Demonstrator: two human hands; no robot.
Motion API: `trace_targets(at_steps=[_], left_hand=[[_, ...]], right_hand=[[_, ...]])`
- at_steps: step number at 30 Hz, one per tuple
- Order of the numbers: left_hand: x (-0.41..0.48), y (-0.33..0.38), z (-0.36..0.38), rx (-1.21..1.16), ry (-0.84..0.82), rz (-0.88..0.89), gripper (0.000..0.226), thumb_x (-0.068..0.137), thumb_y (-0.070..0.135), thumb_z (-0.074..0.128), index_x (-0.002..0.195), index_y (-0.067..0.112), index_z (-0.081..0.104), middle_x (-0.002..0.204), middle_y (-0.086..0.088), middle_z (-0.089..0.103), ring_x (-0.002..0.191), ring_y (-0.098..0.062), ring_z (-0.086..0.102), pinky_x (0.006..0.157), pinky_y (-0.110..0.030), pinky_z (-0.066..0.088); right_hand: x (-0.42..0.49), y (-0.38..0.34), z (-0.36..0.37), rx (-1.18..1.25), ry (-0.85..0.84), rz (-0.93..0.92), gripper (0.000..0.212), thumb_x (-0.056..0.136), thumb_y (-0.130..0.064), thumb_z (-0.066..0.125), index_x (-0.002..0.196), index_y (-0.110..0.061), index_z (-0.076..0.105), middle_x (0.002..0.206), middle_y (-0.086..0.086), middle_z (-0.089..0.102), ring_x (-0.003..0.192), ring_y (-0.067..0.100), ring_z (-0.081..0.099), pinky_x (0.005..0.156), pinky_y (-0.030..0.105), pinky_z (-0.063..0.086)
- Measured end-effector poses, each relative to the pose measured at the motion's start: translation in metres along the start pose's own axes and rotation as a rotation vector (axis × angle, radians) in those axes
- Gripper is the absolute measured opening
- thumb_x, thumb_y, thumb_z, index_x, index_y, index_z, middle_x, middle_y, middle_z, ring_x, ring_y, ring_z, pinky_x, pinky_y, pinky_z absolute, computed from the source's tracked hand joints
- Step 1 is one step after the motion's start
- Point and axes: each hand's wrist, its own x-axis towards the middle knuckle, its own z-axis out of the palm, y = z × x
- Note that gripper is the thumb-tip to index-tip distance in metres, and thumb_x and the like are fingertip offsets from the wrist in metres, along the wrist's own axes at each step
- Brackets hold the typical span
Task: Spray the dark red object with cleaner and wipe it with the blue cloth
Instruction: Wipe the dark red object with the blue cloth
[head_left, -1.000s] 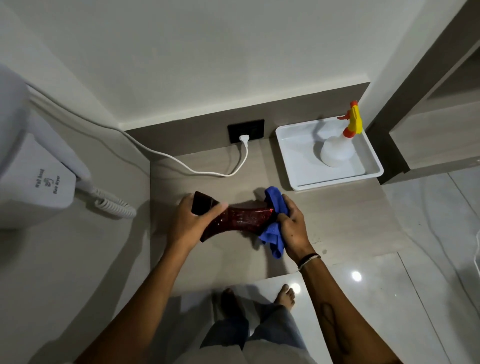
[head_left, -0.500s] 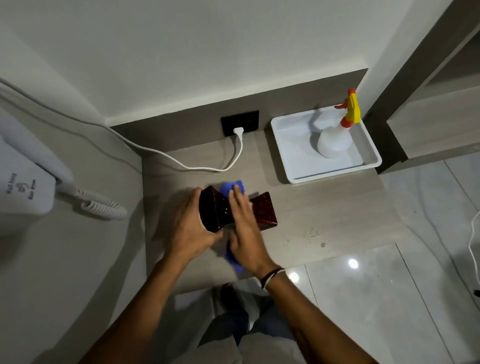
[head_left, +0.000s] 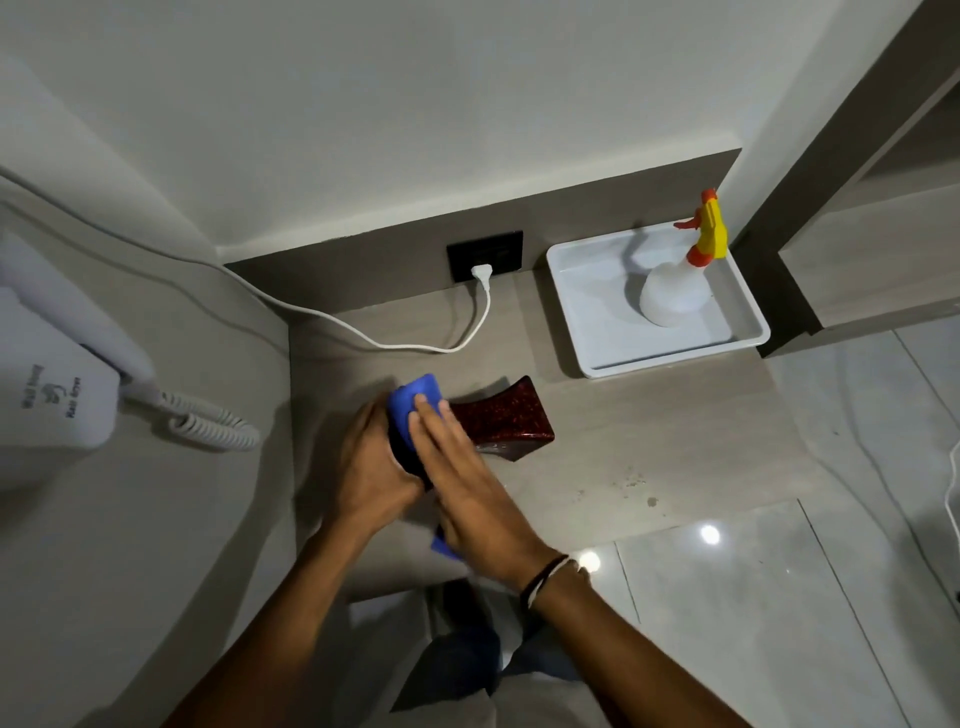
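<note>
A dark red speckled object (head_left: 503, 422), narrow in the middle and flared at its ends, lies sideways on the grey wooden ledge (head_left: 649, 441). My left hand (head_left: 370, 470) grips its left end. My right hand (head_left: 462, 483) presses the blue cloth (head_left: 415, 402) flat over that same left end; a corner of the cloth shows below my palm. The object's right flared end is uncovered. The spray bottle (head_left: 680, 283), white with a yellow and orange trigger head, stands apart in the white tray (head_left: 582, 332) at the back right.
A white cable (head_left: 363, 332) runs from a black wall socket (head_left: 485, 254) across the ledge's back. A white wall hair dryer (head_left: 57, 395) with coiled cord hangs at left. Glossy floor tiles lie below right; a wooden shelf unit stands at far right.
My right hand with the blue cloth has slid from the object's right end to its left end, next to my left hand. The object's right end now shows bare.
</note>
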Motion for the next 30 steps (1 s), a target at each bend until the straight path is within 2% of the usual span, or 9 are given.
trace_targets(at_steps=[4,11,14,18,20,22,26,28,30], left_hand=[[-0.004,0.0,-0.003,0.043,-0.046,-0.042,0.094,0.052,0.02,0.099,0.137,0.012,0.06,0.131,-0.009,0.067,0.117,-0.034,0.066,0.097,-0.045,0.057],[-0.001,0.006,0.006,-0.004,-0.028,-0.058,0.076,0.064,0.036,0.083,0.135,0.015,0.065,0.129,-0.011,0.072,0.119,-0.034,0.069,0.097,-0.037,0.055],[-0.006,-0.004,-0.001,0.014,-0.051,-0.066,0.086,0.052,0.028,0.098,0.13,0.021,0.063,0.126,-0.004,0.069,0.111,-0.027,0.068,0.088,-0.037,0.057],[0.0,-0.003,-0.008,-0.131,-0.045,-0.204,0.075,0.05,0.06,0.094,0.114,0.03,0.072,0.108,0.01,0.078,0.098,-0.013,0.075,0.084,-0.038,0.063],[0.005,0.002,-0.011,-0.228,-0.062,-0.304,0.091,0.053,0.088,0.083,0.123,0.032,0.07,0.115,0.007,0.08,0.104,-0.018,0.077,0.089,-0.045,0.064],[0.009,0.009,-0.016,-0.124,-0.138,-0.312,0.112,0.062,0.104,0.059,0.154,0.042,0.045,0.147,-0.004,0.067,0.128,-0.032,0.068,0.104,-0.055,0.057],[0.012,0.006,-0.024,0.041,-0.375,-0.124,0.136,0.054,0.102,0.069,0.16,0.066,-0.009,0.182,0.003,0.004,0.163,-0.032,0.023,0.122,-0.064,0.037],[0.012,0.003,-0.026,0.123,-0.406,-0.063,0.151,0.048,0.082,0.091,0.163,0.057,-0.003,0.181,0.002,0.007,0.16,-0.033,0.03,0.117,-0.058,0.045],[0.013,0.001,-0.024,0.192,-0.291,0.022,0.136,0.053,0.061,0.101,0.162,0.033,0.023,0.166,-0.005,0.038,0.144,-0.033,0.051,0.1,-0.039,0.054]], right_hand=[[-0.008,0.054,-0.04,-0.138,0.014,0.402,0.093,0.098,0.018,0.05,0.172,-0.014,0.004,0.178,0.002,-0.017,0.169,0.03,-0.012,0.138,0.053,0.012],[0.0,0.012,-0.009,-0.103,0.023,-0.033,0.112,0.079,0.021,0.053,0.172,-0.015,0.002,0.183,0.01,-0.002,0.171,0.032,-0.001,0.138,0.051,0.014],[-0.012,0.059,-0.048,-0.265,0.005,0.233,0.092,0.095,0.021,0.051,0.171,-0.008,0.007,0.18,0.009,-0.006,0.17,0.036,0.001,0.138,0.052,0.016],[-0.013,0.082,-0.074,0.205,0.201,0.603,0.076,0.098,0.022,0.043,0.168,-0.001,0.026,0.174,0.021,0.031,0.161,0.034,0.035,0.136,0.047,0.027],[-0.005,0.082,-0.073,0.571,0.247,0.759,0.069,0.098,0.021,0.039,0.158,-0.012,0.047,0.158,0.02,0.053,0.136,0.023,0.065,0.12,0.043,0.052],[0.002,0.078,-0.067,0.8,0.271,0.816,0.065,0.096,0.022,0.035,0.145,-0.013,0.061,0.138,0.023,0.067,0.101,0.017,0.078,0.091,0.038,0.068],[0.018,0.08,-0.059,0.832,0.44,0.875,0.066,0.095,0.023,0.033,0.152,-0.003,0.054,0.145,0.029,0.064,0.116,0.039,0.069,0.111,0.058,0.055],[0.024,0.078,-0.059,0.738,0.489,0.848,0.068,0.097,0.021,0.036,0.159,-0.004,0.046,0.157,0.022,0.056,0.139,0.035,0.06,0.12,0.039,0.052],[0.025,0.078,-0.057,0.601,0.475,0.769,0.071,0.098,0.02,0.04,0.165,-0.004,0.037,0.168,0.016,0.045,0.152,0.025,0.047,0.113,0.004,0.042]])
